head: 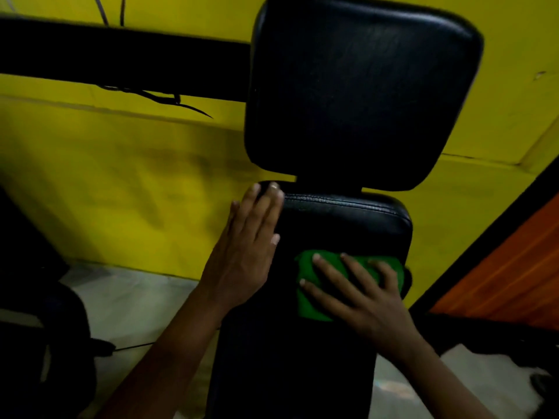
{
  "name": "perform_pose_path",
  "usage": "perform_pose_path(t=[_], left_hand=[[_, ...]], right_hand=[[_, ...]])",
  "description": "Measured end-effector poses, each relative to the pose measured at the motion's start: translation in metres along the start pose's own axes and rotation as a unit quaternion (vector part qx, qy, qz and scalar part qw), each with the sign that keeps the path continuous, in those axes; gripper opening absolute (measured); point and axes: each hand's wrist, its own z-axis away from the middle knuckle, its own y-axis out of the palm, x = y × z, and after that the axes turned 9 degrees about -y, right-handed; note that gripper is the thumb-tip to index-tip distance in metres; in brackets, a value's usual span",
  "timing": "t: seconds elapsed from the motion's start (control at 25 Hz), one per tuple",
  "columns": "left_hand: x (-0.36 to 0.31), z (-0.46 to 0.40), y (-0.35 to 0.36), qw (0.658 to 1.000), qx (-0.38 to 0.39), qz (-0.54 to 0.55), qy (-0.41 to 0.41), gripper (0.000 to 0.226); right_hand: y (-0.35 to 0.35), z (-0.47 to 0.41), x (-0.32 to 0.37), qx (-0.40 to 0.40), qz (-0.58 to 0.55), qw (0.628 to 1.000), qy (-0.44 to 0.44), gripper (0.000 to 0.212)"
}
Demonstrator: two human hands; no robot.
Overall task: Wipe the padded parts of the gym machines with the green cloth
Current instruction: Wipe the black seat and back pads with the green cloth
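While the right hand [360, 294] presses spread fingers on the green cloth [311, 300] and the flat left hand [245, 252] steadies the pad [341, 225] at nine o'clock, the cloth could bunch.

A green cloth [311, 300] lies on the black padded bench [302, 358].

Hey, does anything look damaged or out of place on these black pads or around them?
Nothing on the pads stands out: the upper pad and lower pad look intact, with no tears visible, though the picture is dark. The one untidy thing is loose cables dangling off the black beam at upper left.
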Motion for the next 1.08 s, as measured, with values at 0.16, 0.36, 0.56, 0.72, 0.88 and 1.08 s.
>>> perform_pose_path(t=[0.16,0.36,0.56,0.72,0.88,1.08], left_hand=[[-0.015,0.011,0.012,0.998,-0.002,-0.043,0.034,0.059],[-0.018,0.013,0.023,0.996,-0.039,-0.077,0.013,0.063],[-0.024,0.025,0.029,0.998,-0.044,-0.034,-0.009,0.060],[-0.023,0.054,0.045,0.997,-0.049,-0.040,-0.041,0.058],[-0.015,0.074,0.052,0.998,-0.039,-0.040,-0.038,0.058],[0.003,0.093,0.057,0.994,-0.036,-0.095,-0.040,0.060]], right_hand=[[-0.008,-0.033,-0.038,-0.073,0.001,0.985,0.153,0.053],[0.012,0.025,0.007,-0.013,0.002,0.996,0.085,0.047],[0.004,0.030,-0.003,-0.035,-0.005,0.998,0.053,0.047],[0.011,0.007,-0.013,-0.124,0.009,0.970,0.206,0.053],[0.035,0.066,0.062,-0.003,0.002,0.995,0.102,0.054],[0.019,0.054,0.044,-0.008,-0.017,1.000,0.016,0.051]])
